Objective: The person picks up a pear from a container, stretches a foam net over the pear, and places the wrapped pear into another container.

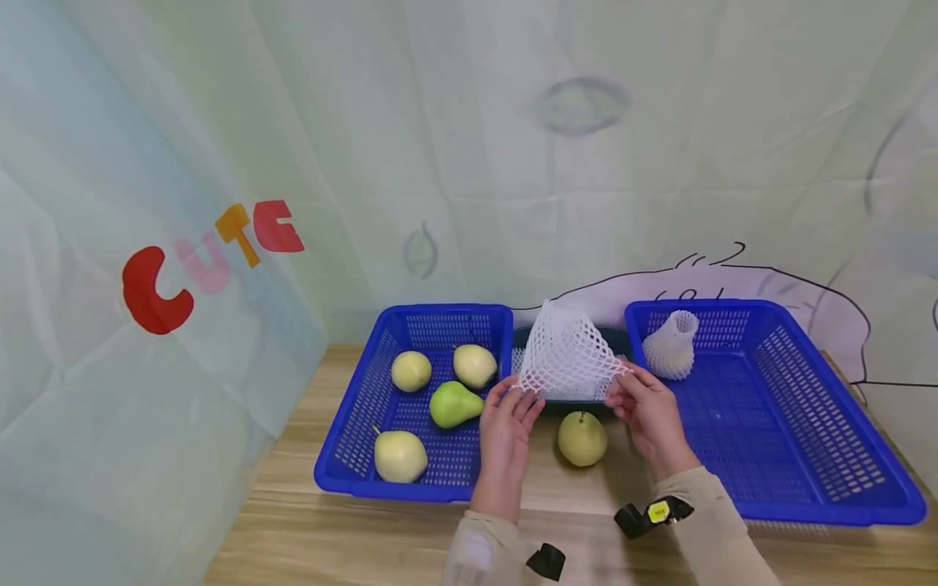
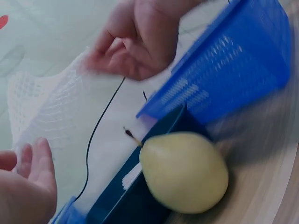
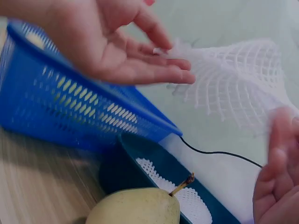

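Stretched between both hands is a white foam fruit net (image 1: 567, 350), spread wide above a dark green basket (image 1: 579, 404). My left hand (image 1: 506, 427) pinches its left lower corner between thumb and fingers, as the left hand (image 3: 135, 51) shows in the right wrist view. On the other side my right hand (image 1: 650, 419) pinches the right corner. A yellow-green pear (image 1: 582, 439) sits on the table between my wrists, stem up, in front of the green basket. In the right wrist view, more white foam netting (image 3: 194, 205) lies inside that basket.
At the left, a blue basket (image 1: 344, 486) holds several pale yellow pears (image 1: 401, 456) and a green pear (image 1: 452, 405). A larger blue basket (image 1: 799, 511) at the right has a bulging foam net (image 1: 668, 350) standing in its back left corner. Behind hangs a printed curtain (image 1: 469, 146).
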`<control>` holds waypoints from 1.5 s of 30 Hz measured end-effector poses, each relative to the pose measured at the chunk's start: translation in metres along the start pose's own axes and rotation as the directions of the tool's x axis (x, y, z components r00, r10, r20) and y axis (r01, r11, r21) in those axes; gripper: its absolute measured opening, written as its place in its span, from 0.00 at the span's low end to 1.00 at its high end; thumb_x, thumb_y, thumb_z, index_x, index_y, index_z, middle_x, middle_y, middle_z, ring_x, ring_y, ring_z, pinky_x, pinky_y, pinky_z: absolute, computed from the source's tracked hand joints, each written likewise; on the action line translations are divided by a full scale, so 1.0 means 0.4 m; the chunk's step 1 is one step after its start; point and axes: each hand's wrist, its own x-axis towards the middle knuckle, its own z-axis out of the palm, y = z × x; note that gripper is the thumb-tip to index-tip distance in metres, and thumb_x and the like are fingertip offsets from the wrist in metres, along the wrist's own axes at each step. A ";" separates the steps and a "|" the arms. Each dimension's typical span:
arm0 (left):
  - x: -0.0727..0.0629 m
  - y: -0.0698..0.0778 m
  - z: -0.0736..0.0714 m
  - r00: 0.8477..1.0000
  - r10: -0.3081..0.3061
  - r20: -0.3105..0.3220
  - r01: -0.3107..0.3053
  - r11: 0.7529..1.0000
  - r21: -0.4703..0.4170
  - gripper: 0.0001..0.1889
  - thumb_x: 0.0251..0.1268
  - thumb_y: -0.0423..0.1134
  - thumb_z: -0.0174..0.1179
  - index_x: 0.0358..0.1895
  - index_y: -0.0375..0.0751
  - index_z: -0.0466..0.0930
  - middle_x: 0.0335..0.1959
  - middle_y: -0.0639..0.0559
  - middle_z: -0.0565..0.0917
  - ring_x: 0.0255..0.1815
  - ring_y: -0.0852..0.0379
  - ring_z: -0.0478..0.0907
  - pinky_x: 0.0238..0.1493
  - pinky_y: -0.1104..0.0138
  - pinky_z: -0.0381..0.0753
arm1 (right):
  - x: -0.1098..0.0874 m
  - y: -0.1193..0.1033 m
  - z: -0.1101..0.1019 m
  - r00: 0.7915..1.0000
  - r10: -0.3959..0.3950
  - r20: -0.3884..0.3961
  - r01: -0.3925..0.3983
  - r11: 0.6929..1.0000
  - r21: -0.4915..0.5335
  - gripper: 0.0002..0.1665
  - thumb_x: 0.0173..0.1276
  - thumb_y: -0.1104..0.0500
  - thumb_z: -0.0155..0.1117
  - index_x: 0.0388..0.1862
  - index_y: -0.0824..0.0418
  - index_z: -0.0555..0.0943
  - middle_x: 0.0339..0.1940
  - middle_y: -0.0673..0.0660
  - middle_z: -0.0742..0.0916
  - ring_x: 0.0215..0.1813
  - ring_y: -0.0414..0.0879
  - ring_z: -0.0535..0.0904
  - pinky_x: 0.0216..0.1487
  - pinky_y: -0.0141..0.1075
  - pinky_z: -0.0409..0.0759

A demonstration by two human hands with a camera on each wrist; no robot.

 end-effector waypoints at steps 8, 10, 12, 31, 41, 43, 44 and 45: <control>-0.008 -0.013 0.011 0.996 0.039 0.078 -0.030 0.993 -0.114 0.08 0.63 0.27 0.43 0.36 0.40 0.72 0.32 0.49 0.77 0.33 0.58 0.78 0.39 0.67 0.79 | -0.007 0.000 -0.009 0.986 -0.087 0.143 0.057 0.979 0.198 0.20 0.72 0.70 0.40 0.38 0.52 0.79 0.29 0.50 0.85 0.31 0.41 0.83 0.33 0.31 0.79; -0.010 -0.023 0.013 0.996 0.045 0.083 -0.039 0.996 -0.079 0.08 0.62 0.26 0.46 0.37 0.41 0.73 0.33 0.50 0.77 0.32 0.59 0.77 0.35 0.70 0.77 | -0.009 0.003 -0.012 0.974 -0.106 0.201 0.046 0.958 0.282 0.21 0.73 0.69 0.37 0.41 0.54 0.79 0.34 0.51 0.84 0.33 0.42 0.82 0.38 0.33 0.79; -0.012 -0.034 0.015 0.997 0.040 0.066 -0.039 0.999 -0.025 0.09 0.61 0.25 0.48 0.38 0.41 0.75 0.34 0.51 0.78 0.32 0.60 0.76 0.32 0.72 0.76 | -0.013 0.008 -0.014 0.963 -0.101 0.250 0.008 0.937 0.349 0.21 0.74 0.67 0.34 0.45 0.56 0.78 0.38 0.51 0.83 0.36 0.43 0.81 0.42 0.35 0.77; -0.028 -0.159 -0.051 0.992 -0.061 -0.107 0.097 0.922 0.376 0.18 0.62 0.31 0.52 0.55 0.28 0.72 0.41 0.51 0.80 0.31 0.63 0.71 0.28 0.72 0.68 | -0.028 0.152 0.007 0.921 -0.159 -0.356 0.053 0.955 -0.290 0.09 0.65 0.70 0.53 0.42 0.66 0.77 0.30 0.43 0.79 0.34 0.36 0.73 0.34 0.25 0.71; -0.022 -0.178 -0.078 0.991 -0.071 -0.111 0.118 0.856 0.504 0.19 0.59 0.29 0.51 0.54 0.30 0.74 0.45 0.45 0.80 0.26 0.62 0.69 0.22 0.73 0.68 | -0.013 0.206 -0.010 0.889 -0.195 -0.414 0.009 0.912 -0.410 0.16 0.65 0.65 0.54 0.48 0.73 0.78 0.44 0.62 0.83 0.38 0.39 0.75 0.35 0.23 0.71; -0.020 -0.183 -0.083 0.991 -0.072 -0.112 0.121 0.840 0.528 0.19 0.58 0.28 0.50 0.55 0.29 0.74 0.47 0.43 0.80 0.26 0.62 0.70 0.22 0.73 0.68 | -0.011 0.216 -0.013 0.890 -0.171 -0.423 -0.011 0.919 -0.395 0.17 0.65 0.64 0.53 0.50 0.72 0.78 0.47 0.64 0.81 0.41 0.43 0.75 0.36 0.23 0.71; -0.019 -0.185 -0.086 0.991 -0.074 -0.112 0.123 0.834 0.538 0.19 0.58 0.28 0.50 0.55 0.29 0.74 0.47 0.42 0.80 0.25 0.62 0.70 0.21 0.73 0.68 | -0.011 0.220 -0.015 0.890 -0.151 -0.430 -0.030 0.922 -0.386 0.18 0.66 0.63 0.53 0.50 0.72 0.77 0.48 0.64 0.81 0.42 0.44 0.75 0.35 0.23 0.71; -0.018 -0.187 -0.088 0.991 -0.071 -0.111 0.121 0.826 0.550 0.20 0.57 0.28 0.50 0.55 0.29 0.74 0.48 0.41 0.79 0.25 0.62 0.70 0.20 0.74 0.69 | -0.010 0.224 -0.018 0.889 -0.130 -0.440 -0.051 0.925 -0.377 0.19 0.66 0.62 0.52 0.51 0.71 0.77 0.49 0.64 0.80 0.43 0.45 0.75 0.36 0.22 0.71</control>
